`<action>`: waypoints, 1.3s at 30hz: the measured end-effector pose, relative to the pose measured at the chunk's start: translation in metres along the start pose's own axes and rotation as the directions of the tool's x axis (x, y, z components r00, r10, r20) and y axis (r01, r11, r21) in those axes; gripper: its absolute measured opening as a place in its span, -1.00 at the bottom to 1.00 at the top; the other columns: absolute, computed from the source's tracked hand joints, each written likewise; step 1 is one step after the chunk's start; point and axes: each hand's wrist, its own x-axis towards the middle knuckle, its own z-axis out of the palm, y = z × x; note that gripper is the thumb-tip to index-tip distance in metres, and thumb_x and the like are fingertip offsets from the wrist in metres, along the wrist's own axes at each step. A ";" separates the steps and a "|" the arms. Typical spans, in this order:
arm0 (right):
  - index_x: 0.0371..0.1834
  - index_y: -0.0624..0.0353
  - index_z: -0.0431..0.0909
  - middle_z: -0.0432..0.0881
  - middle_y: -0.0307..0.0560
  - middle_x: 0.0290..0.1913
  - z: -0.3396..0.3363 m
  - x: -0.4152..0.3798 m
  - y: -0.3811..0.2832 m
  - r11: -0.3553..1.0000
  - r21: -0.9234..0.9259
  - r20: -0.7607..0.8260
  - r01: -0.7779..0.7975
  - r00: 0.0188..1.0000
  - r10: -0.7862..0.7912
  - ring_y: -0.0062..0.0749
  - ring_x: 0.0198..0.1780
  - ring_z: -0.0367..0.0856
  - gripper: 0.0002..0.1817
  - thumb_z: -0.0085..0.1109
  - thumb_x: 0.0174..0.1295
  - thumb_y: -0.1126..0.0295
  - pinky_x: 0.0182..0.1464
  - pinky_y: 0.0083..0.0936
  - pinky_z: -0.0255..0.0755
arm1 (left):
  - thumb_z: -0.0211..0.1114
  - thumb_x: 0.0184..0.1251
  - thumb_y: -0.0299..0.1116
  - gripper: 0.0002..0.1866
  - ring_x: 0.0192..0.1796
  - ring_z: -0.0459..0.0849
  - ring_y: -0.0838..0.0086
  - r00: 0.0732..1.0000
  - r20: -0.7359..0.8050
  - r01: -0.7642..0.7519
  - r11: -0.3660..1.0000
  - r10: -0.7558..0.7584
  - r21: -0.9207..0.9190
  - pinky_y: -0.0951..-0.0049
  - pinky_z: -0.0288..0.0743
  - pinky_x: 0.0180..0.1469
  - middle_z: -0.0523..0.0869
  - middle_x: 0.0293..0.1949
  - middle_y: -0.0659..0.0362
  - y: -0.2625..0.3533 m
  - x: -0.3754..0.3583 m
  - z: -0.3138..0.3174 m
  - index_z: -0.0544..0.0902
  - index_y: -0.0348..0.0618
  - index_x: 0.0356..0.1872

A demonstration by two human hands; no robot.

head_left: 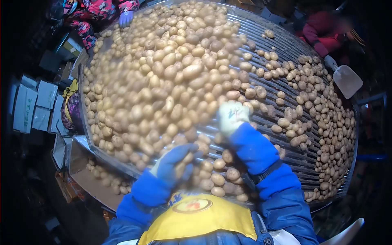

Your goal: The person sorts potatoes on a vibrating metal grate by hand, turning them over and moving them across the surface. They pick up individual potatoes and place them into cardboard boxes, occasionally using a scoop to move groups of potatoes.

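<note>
A wide slatted table point(288, 149) carries heaps of potatoes point(169, 61), piled thickest at the left and centre. My left hand point(169, 165), in a blue-grey glove, is near the table's front edge. Its fingers curl around a potato point(184, 161). Farther forward, my right hand point(233, 116) wears a pale glove with dark markings on its back. It reaches into the edge of the pile, and its fingertips are blurred among the potatoes. Several loose potatoes point(217, 179) lie between my forearms.
A cardboard box point(83, 163) with potatoes stands below the table's left edge. White boxes point(34, 102) are stacked farther left. Across the table, one person's gloved hand point(126, 18) rests by the pile. Another person at the right holds a white scoop point(347, 81).
</note>
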 end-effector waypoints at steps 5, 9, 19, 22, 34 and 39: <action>0.08 0.03 0.65 0.77 -0.03 -0.06 0.012 -0.009 0.005 0.999 -0.041 -0.065 0.010 0.998 -0.013 -0.12 0.03 0.79 -0.67 0.35 0.30 0.23 0.02 0.01 0.53 | 0.20 0.70 -0.08 -0.46 -0.15 0.64 0.60 0.998 0.022 0.064 0.967 -0.061 -0.245 0.58 0.57 -0.16 0.69 0.22 0.07 -0.012 0.002 -0.004 0.51 -0.22 0.47; -0.03 0.00 0.77 0.79 -0.05 -0.07 0.000 -0.015 0.005 0.998 0.001 0.004 -0.058 0.998 0.058 -0.19 0.08 0.78 -0.72 0.40 0.27 0.16 -0.03 -0.02 0.60 | 0.24 0.67 -0.03 -0.42 -0.14 0.64 0.59 0.998 0.013 0.070 0.962 -0.068 -0.265 0.56 0.59 -0.15 0.68 0.22 0.07 -0.012 -0.003 -0.006 0.50 -0.22 0.47; -0.02 0.00 0.87 0.84 0.12 -0.18 0.025 -0.023 0.043 0.871 0.491 -0.045 0.003 0.999 0.022 -0.14 -0.06 0.85 -0.58 0.38 0.33 -0.07 0.07 -0.19 0.65 | 0.22 0.70 -0.07 -0.47 -0.12 0.64 0.57 1.000 -0.017 -0.013 0.984 0.010 -0.176 0.58 0.56 -0.18 0.68 0.24 0.14 -0.016 -0.017 0.001 0.53 -0.20 0.47; 0.07 0.24 0.79 0.83 -0.03 -0.14 -0.010 -0.075 0.033 0.014 0.977 0.211 -0.215 0.969 0.132 -0.42 -0.17 0.79 -0.60 0.48 0.39 0.13 -0.10 -0.44 0.65 | 0.21 0.71 -0.09 -0.49 -0.13 0.64 0.58 0.988 -0.119 -0.108 0.993 0.103 -0.037 0.57 0.55 -0.19 0.70 0.23 0.12 -0.010 -0.030 0.002 0.54 -0.21 0.46; 0.36 0.16 0.55 0.63 0.21 0.16 -0.014 -0.049 -0.026 0.813 0.394 -0.031 0.428 0.891 -0.453 0.10 0.04 0.77 -0.43 0.31 0.23 0.43 0.07 -0.04 0.63 | 0.17 0.71 -0.07 -0.49 -0.16 0.63 0.57 0.978 -0.188 -0.097 0.995 0.091 -0.023 0.58 0.52 -0.21 0.74 0.18 0.10 -0.015 -0.019 -0.019 0.56 -0.20 0.43; 0.40 0.18 0.46 0.58 0.29 0.21 -0.001 -0.047 -0.040 0.861 0.365 0.124 0.354 0.898 -0.422 0.09 0.05 0.78 -0.43 0.23 0.28 0.44 0.04 -0.04 0.65 | 0.16 0.71 -0.08 -0.46 -0.13 0.63 0.59 0.981 -0.158 -0.113 0.994 0.113 0.008 0.59 0.52 -0.17 0.72 0.20 0.14 -0.014 -0.018 -0.016 0.54 -0.21 0.49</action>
